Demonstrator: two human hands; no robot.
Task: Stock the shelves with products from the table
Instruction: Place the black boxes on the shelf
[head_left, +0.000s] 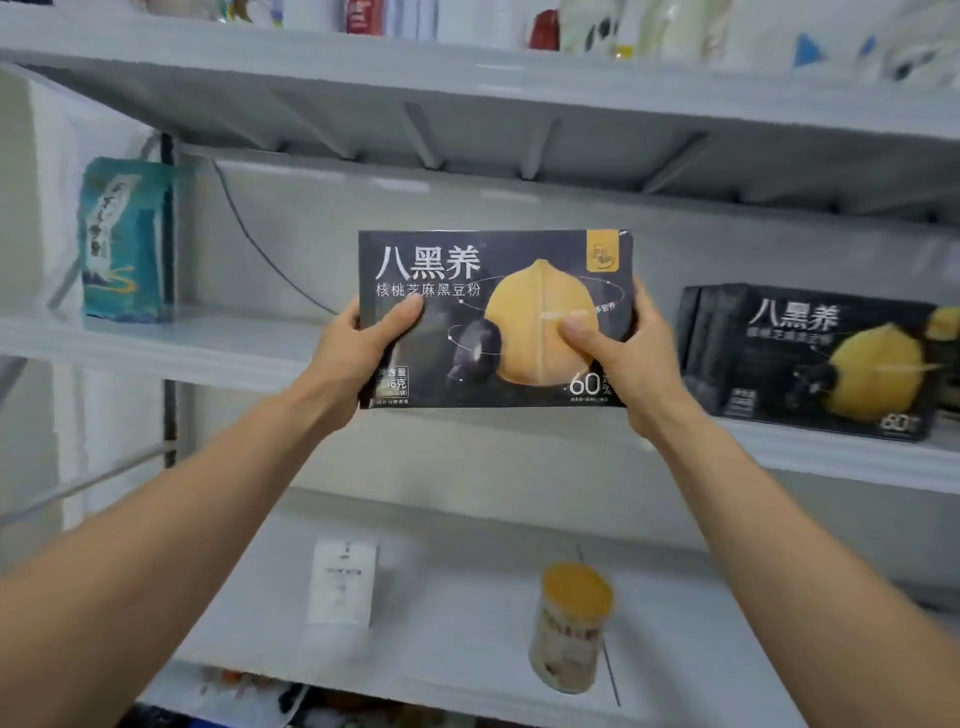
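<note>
Left hand and right hand pinch my dark box by its short ends; long axis level, front facing me.

fingers of my left hand & right hand are hidden behind the dark box. top shelf products are blurred & cut by the pic edge. tin label is unreadable.

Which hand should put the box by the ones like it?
Probably the right hand: it grips the end of the box nearest the matching boxes, standing at the right of the shelf. The left hand holds the far end.
</note>
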